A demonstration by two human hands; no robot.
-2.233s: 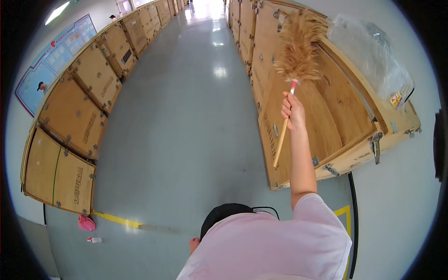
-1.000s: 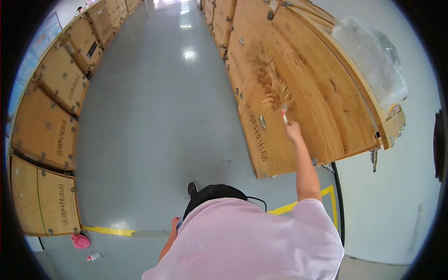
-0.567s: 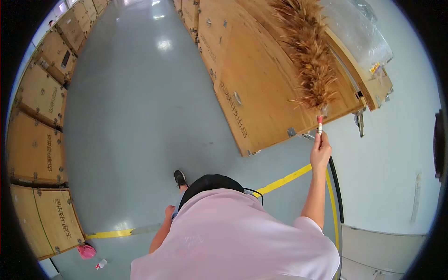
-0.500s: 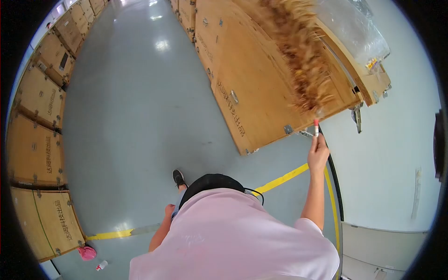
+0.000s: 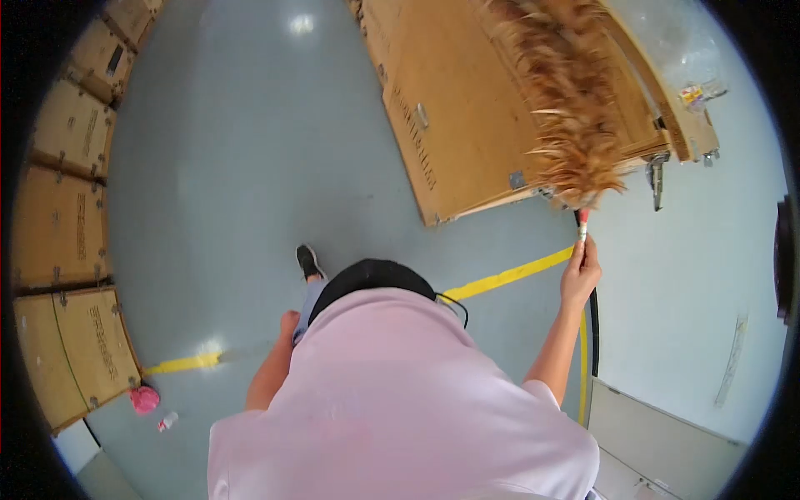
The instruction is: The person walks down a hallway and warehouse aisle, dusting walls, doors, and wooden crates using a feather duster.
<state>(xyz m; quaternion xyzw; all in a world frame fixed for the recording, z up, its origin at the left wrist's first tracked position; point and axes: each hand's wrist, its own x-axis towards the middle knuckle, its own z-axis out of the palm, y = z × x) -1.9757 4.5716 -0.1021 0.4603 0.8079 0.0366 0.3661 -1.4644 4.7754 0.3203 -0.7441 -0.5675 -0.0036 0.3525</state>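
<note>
My right hand point(image 5: 581, 271) is closed around the red and white handle of a brown feather duster point(image 5: 575, 117). The duster's long feathers stretch away from me, over or against the wooden crate point(image 5: 467, 133) at the right; whether they touch it I cannot tell. Down at my left side hangs my left hand point(image 5: 288, 324), close to my hip. Its fingers are mostly hidden, and nothing held shows there.
More wooden crates point(image 5: 62, 225) line the left side. A white wall point(image 5: 679, 292) runs along my right. Clear plastic wrap point(image 5: 667, 37) lies at the upper right. Yellow tape point(image 5: 508, 275) crosses the grey floor, and a pink bag point(image 5: 144, 400) sits by the left crates.
The duster has moved slightly right, its feathers now sharper and its handle end beyond the crate's near edge. My view has shifted forward along the floor. The right hand keeps its grip.
</note>
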